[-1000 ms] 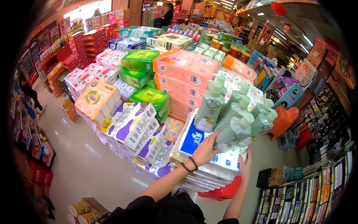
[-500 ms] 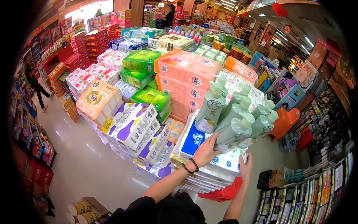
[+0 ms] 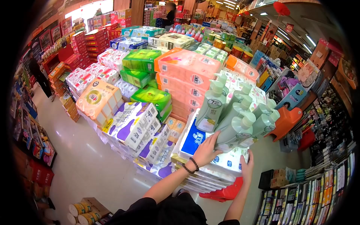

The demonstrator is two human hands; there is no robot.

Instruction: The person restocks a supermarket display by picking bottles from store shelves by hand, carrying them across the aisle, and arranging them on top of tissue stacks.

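Observation:
Several pale green pump bottles (image 3: 210, 108) stand close together on white tissue packs (image 3: 227, 161) with blue labels. My left hand (image 3: 207, 150), with a dark beaded bracelet on its wrist, lies against the lower side of the nearest bottle, its fingers apart. Against the right end of the top white pack rests my right hand (image 3: 246, 165), its fingers spread upward; the pack's edge is beside them. Just behind the bottles is a stack of orange-pink tissue packs (image 3: 189, 67).
Purple-and-white packs (image 3: 131, 125) and green packs (image 3: 150, 96) lie to the left. A red stool (image 3: 224, 193) is below the white packs. An orange chair (image 3: 287, 122) stands at right. A person (image 3: 39, 77) walks in the left aisle; another (image 3: 170, 15) stands far back.
The person in the left aisle has moved further along, toward the orange boxes. Both my hands and the bottles have stayed in place.

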